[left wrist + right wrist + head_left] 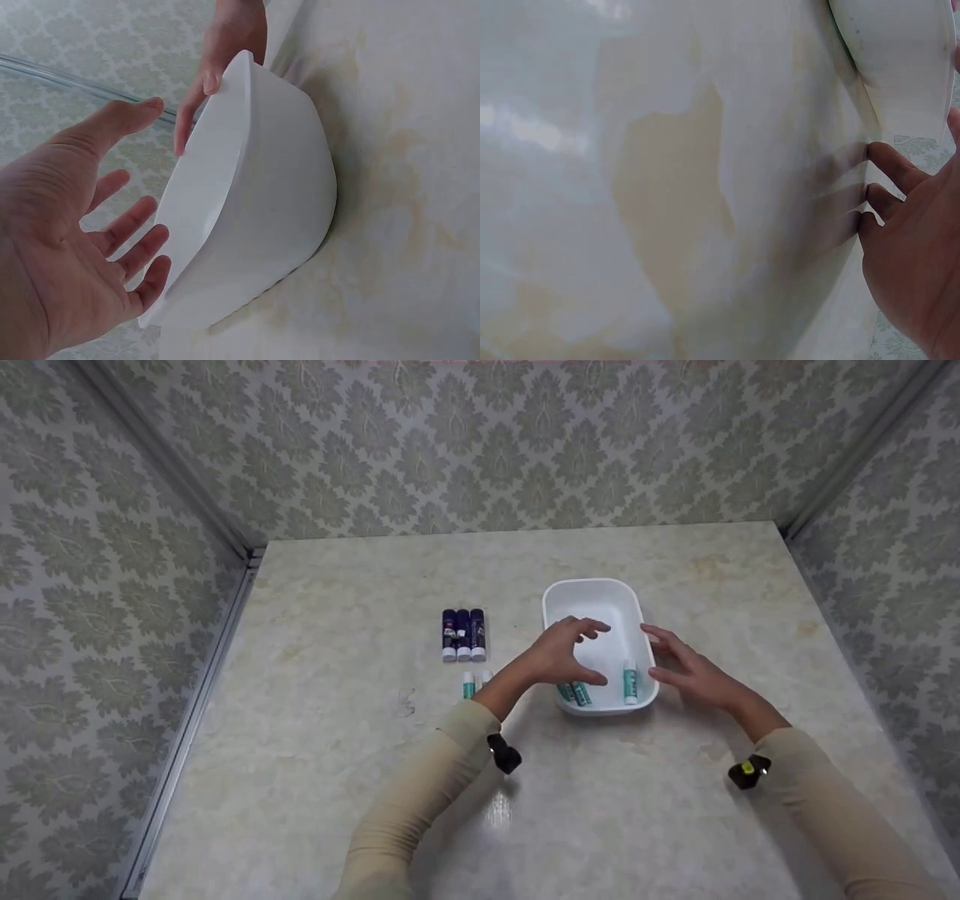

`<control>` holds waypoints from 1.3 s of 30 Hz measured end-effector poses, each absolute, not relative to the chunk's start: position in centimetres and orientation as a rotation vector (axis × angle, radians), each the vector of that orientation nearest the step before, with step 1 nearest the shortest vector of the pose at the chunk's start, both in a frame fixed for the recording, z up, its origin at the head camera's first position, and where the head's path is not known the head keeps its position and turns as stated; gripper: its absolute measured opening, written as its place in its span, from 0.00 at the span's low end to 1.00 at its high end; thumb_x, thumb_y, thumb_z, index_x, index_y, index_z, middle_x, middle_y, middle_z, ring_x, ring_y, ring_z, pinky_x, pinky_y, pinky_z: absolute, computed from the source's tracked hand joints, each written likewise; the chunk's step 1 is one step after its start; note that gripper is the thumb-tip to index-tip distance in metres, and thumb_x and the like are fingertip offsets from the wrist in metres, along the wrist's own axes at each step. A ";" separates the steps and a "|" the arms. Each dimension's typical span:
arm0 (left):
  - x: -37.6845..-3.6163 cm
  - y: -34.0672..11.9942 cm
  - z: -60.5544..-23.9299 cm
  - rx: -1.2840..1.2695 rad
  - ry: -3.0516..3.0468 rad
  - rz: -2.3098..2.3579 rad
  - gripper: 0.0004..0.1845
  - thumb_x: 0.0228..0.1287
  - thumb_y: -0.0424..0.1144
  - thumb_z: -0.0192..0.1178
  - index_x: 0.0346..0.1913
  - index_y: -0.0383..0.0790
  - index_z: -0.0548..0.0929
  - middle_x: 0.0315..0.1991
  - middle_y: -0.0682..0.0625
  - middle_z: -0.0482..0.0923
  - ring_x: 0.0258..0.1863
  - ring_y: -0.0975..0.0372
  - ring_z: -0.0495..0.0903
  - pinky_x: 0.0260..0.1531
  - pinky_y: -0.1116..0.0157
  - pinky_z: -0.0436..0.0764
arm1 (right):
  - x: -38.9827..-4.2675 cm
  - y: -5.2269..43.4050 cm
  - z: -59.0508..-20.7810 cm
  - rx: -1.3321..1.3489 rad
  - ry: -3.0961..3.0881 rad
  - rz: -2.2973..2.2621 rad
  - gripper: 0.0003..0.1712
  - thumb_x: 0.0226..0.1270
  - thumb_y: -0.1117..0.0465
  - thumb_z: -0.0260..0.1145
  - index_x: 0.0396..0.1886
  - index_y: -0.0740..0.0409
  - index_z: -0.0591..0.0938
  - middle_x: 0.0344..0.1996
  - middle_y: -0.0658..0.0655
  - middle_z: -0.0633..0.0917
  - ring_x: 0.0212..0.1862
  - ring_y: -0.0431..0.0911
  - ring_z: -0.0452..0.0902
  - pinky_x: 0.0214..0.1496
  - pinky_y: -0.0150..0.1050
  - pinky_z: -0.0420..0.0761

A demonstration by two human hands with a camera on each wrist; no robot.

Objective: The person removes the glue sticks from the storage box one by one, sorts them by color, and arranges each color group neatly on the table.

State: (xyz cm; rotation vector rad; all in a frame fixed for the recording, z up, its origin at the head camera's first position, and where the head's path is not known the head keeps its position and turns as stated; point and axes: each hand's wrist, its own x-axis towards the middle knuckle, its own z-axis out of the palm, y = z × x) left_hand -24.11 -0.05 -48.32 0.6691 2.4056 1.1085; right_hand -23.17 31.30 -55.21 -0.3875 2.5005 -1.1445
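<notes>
Cream-sleeved forearms reaching in from six o'clock, over pale marbled tabletop [337, 607]. Left hand [564, 649] hovering above white oval plastic tub [600, 600], fingers loosely spread, clamped on nothing. Right hand [686, 667] flat at tub's three o'clock wall, fingers straight and apart. Teal-labelled glue sticks [630, 682] inside at six o'clock. Best braced evenly on both walls, kept level. Dark blue glue sticks [463, 634] at nine o'clock.

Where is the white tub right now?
In the head view the white tub sits mid-table between the left hand and right hand, right of the three dark-capped sticks.
</notes>
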 end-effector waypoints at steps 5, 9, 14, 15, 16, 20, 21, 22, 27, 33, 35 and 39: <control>-24.3 1.1 -48.6 0.699 2.399 1.073 0.46 0.63 0.45 0.85 0.83 0.47 0.76 0.78 0.40 0.78 0.79 0.44 0.76 0.79 0.52 0.79 | -23.2 31.5 -55.3 -0.422 2.471 -1.196 0.48 0.89 0.46 0.65 0.95 0.38 0.50 0.87 0.72 0.67 0.89 0.71 0.61 0.88 0.82 0.50; -24.3 2.1 -48.8 0.682 2.391 1.049 0.46 0.63 0.46 0.85 0.82 0.49 0.76 0.78 0.41 0.79 0.79 0.46 0.76 0.80 0.52 0.78 | -23.1 31.6 -55.3 -0.418 2.456 -1.200 0.48 0.88 0.46 0.65 0.95 0.37 0.50 0.87 0.71 0.67 0.89 0.70 0.60 0.88 0.82 0.51; -24.0 3.2 -48.9 0.652 2.396 1.001 0.44 0.64 0.46 0.84 0.82 0.52 0.77 0.78 0.43 0.78 0.79 0.49 0.75 0.81 0.51 0.76 | -23.1 31.8 -55.3 -0.447 2.460 -1.213 0.48 0.88 0.50 0.66 0.95 0.39 0.50 0.86 0.72 0.68 0.89 0.71 0.61 0.87 0.83 0.52; -23.9 3.5 -49.0 0.647 2.401 0.989 0.44 0.65 0.47 0.84 0.82 0.53 0.77 0.78 0.43 0.78 0.79 0.49 0.75 0.80 0.50 0.76 | -23.1 31.8 -55.3 -0.455 2.462 -1.216 0.48 0.88 0.50 0.66 0.95 0.39 0.50 0.86 0.72 0.68 0.88 0.71 0.61 0.87 0.83 0.52; -23.9 3.7 -49.1 0.639 2.405 0.981 0.44 0.64 0.47 0.84 0.82 0.53 0.77 0.78 0.44 0.78 0.79 0.49 0.75 0.80 0.49 0.76 | -23.1 31.8 -55.3 -0.461 2.461 -1.220 0.48 0.88 0.51 0.66 0.95 0.39 0.50 0.86 0.72 0.68 0.88 0.71 0.62 0.87 0.82 0.53; -23.8 4.5 -49.8 0.602 2.438 0.928 0.44 0.64 0.49 0.85 0.82 0.57 0.77 0.78 0.47 0.78 0.80 0.52 0.74 0.80 0.49 0.77 | -23.0 31.9 -55.4 -0.477 2.460 -1.224 0.48 0.88 0.52 0.66 0.95 0.40 0.50 0.86 0.72 0.68 0.88 0.71 0.62 0.87 0.83 0.54; -23.9 4.7 -50.0 0.590 2.444 0.922 0.44 0.64 0.49 0.85 0.82 0.57 0.77 0.78 0.47 0.78 0.80 0.52 0.74 0.80 0.50 0.77 | -23.0 31.9 -55.4 -0.478 2.460 -1.226 0.48 0.88 0.52 0.66 0.95 0.39 0.50 0.86 0.72 0.68 0.88 0.71 0.62 0.87 0.83 0.53; -24.0 4.9 -50.3 0.578 2.446 0.919 0.44 0.64 0.49 0.85 0.82 0.57 0.77 0.78 0.47 0.78 0.80 0.52 0.74 0.80 0.50 0.77 | -23.0 31.9 -55.4 -0.479 2.459 -1.227 0.48 0.88 0.52 0.66 0.95 0.39 0.50 0.87 0.72 0.68 0.89 0.71 0.61 0.87 0.83 0.53; -24.8 5.7 -51.6 0.495 2.429 0.913 0.45 0.63 0.51 0.86 0.81 0.61 0.77 0.79 0.50 0.77 0.80 0.54 0.73 0.82 0.50 0.75 | -23.0 31.9 -55.3 -0.481 2.461 -1.225 0.48 0.88 0.52 0.66 0.95 0.40 0.50 0.86 0.73 0.68 0.88 0.71 0.61 0.86 0.83 0.52; -24.6 6.2 -51.8 0.435 2.400 0.880 0.43 0.64 0.52 0.85 0.80 0.64 0.78 0.78 0.53 0.77 0.78 0.57 0.73 0.83 0.48 0.73 | -23.0 31.9 -55.4 -0.513 2.465 -1.255 0.47 0.88 0.55 0.66 0.95 0.42 0.52 0.84 0.73 0.71 0.87 0.70 0.64 0.87 0.81 0.54; -24.6 6.4 -52.0 0.432 2.406 0.854 0.42 0.63 0.53 0.85 0.79 0.65 0.78 0.76 0.54 0.77 0.76 0.59 0.73 0.83 0.46 0.72 | -22.9 31.9 -55.5 -0.524 2.463 -1.268 0.46 0.89 0.56 0.65 0.95 0.42 0.53 0.83 0.72 0.72 0.88 0.70 0.63 0.87 0.80 0.54; -24.3 6.7 -52.3 0.459 2.435 0.790 0.43 0.62 0.56 0.84 0.79 0.68 0.78 0.76 0.55 0.77 0.75 0.60 0.72 0.82 0.43 0.71 | -22.9 32.0 -55.7 -0.531 2.457 -1.281 0.45 0.89 0.56 0.64 0.95 0.42 0.53 0.84 0.72 0.71 0.88 0.69 0.62 0.88 0.80 0.55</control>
